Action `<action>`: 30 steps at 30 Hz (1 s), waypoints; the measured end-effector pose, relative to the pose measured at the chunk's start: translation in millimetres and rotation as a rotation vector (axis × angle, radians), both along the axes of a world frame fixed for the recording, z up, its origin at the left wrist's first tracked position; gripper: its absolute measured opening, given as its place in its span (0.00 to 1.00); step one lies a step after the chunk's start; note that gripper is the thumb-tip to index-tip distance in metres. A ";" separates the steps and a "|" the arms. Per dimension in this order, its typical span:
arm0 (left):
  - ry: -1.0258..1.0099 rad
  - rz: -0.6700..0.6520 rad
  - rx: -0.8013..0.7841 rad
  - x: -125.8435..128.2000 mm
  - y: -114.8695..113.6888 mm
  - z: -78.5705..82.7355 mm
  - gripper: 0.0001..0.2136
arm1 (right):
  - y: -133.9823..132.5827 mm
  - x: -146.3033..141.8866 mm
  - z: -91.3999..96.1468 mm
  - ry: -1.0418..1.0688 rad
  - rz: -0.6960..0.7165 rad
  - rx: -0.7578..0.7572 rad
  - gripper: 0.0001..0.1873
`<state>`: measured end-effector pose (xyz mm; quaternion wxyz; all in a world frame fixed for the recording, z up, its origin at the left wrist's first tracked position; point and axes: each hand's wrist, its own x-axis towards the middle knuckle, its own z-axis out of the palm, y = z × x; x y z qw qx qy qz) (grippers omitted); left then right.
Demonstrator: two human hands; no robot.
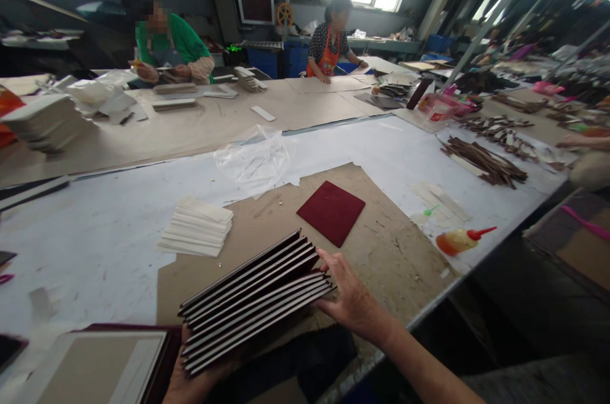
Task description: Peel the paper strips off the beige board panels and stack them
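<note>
A stack of dark, thin panels with pale edges (252, 302) is tilted between my two hands over the near edge of the table. My left hand (197, 375) supports the stack's lower left end, its fingers partly hidden beneath and behind it. At the right end, my right hand (350, 293) grips the panels between thumb and fingers. The stack splays into two groups with a narrow gap. Beyond it, a dark red square piece (331, 212) lies flat on a brown board sheet (381, 239). Left of that sits a fanned pile of white strips (196, 227).
A glue bottle with a red nozzle (460, 242) lies near the right edge. Dark red covers with a pale board (95, 363) are at lower left. Clear plastic (255, 159) lies mid-table, brown strips (486, 159) farther right. Two people (166, 48) work across the table.
</note>
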<state>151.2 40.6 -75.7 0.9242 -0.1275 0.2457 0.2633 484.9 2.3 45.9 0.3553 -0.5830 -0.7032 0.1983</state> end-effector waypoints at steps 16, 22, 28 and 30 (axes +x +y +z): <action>0.202 0.129 -0.194 8.5 -3.9 8.0 0.38 | 8.1 -0.6 11.3 -0.216 -0.082 0.016 0.30; 0.346 0.196 -0.298 15.7 -3.7 7.2 0.39 | 16.2 8.7 8.5 -0.256 0.041 0.131 0.25; 0.388 0.186 -0.243 10.4 -8.5 -6.8 0.35 | 23.3 12.4 10.5 -0.165 0.103 0.103 0.25; 0.325 0.161 -0.151 5.1 -9.8 -20.1 0.30 | 25.5 13.5 12.1 -0.122 0.147 0.071 0.25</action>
